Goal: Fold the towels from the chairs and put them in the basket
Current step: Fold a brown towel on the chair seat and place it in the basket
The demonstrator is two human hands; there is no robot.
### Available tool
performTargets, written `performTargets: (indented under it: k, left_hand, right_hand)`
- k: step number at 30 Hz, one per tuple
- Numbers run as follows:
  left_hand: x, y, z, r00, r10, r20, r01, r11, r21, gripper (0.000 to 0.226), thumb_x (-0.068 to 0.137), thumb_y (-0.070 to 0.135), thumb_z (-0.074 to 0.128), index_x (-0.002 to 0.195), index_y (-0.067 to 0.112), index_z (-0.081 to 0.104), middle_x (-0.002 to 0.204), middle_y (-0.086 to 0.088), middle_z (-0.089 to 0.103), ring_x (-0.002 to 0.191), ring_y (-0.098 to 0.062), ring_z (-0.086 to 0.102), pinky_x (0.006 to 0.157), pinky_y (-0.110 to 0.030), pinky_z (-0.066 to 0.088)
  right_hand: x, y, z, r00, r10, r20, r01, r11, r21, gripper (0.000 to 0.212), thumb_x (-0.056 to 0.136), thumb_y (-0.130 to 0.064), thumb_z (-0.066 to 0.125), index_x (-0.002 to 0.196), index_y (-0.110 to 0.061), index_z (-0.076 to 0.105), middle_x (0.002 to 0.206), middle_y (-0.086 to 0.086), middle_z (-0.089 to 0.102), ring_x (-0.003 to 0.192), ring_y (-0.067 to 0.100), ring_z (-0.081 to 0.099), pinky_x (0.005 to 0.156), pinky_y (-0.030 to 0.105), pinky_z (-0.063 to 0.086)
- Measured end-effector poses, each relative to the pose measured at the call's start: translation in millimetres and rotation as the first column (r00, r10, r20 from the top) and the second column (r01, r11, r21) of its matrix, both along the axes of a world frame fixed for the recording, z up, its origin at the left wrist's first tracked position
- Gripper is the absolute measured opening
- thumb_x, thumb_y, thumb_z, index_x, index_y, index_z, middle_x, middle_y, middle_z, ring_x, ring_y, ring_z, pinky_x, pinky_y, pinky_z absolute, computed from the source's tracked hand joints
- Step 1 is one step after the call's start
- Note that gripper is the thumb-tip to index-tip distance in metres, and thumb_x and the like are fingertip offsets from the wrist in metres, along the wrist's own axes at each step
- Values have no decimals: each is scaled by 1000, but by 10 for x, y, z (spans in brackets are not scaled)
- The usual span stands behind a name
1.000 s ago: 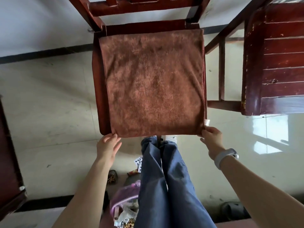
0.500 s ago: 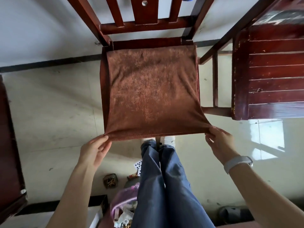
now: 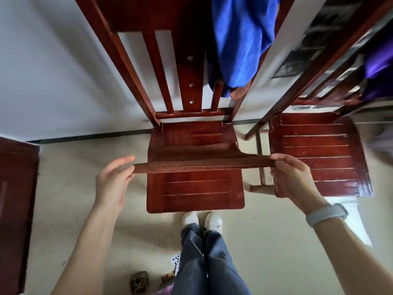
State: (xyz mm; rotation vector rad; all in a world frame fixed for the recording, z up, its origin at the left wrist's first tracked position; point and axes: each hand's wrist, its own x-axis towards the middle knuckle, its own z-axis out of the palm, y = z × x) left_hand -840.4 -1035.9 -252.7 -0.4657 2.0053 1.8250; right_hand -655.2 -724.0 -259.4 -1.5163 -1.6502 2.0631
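Red wooden chair (image 3: 194, 188) is standing centre, a second chair (image 3: 319, 154) sitting beside it. Blue towel (image 3: 236, 39) is hanging over the centre chair's backrest. Brown towel (image 3: 197, 166) is stretching edge-on above the seat. Left hand (image 3: 112, 182) is pinching one end, right hand (image 3: 291, 177) pinching the other.

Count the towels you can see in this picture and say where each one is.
3. The brown towel is stretched between the hands over the middle chair's seat; the blue towel hangs on that chair's back; a purple towel hangs on the right chair. More may be hidden.
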Motion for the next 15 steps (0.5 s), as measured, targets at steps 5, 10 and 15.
performTargets:
  k: [5, 10, 15]
  left_hand:
    - [-74, -45, 410, 895, -412, -171, 334, 873, -355, 19, 82, 4, 64, 86, 22, 69, 88, 11, 67, 73, 11, 59, 67, 3, 39]
    - [-36, -55, 535, 677, -700, -227, 415, 618, -668, 29, 71, 1, 74, 99, 4, 70, 96, -6, 60, 74, -9, 59, 74, -4, 36]
    - [-3, -79, 613, 458, -850, -262, 318, 432, -844, 15, 75, 5, 73, 90, 2, 73, 87, -10, 66, 64, -25, 62, 62, -28, 44]
  right_hand:
    - [-88, 122, 466, 914, 363, 183, -406, 784, 470, 28, 82, 0, 60, 104, -17, 63, 93, 2, 59, 78, 17, 57, 72, 22, 46]
    - [-92, 77, 652, 871, 399, 286, -464, 473, 749, 18, 81, 1, 64, 99, 1, 66, 95, 11, 55, 79, 19, 53, 77, 28, 44]
    - [8, 115, 685, 853, 395, 340, -478, 334, 812, 11, 82, -2, 63, 91, 2, 69, 93, 13, 57, 82, 24, 55, 69, 39, 52]
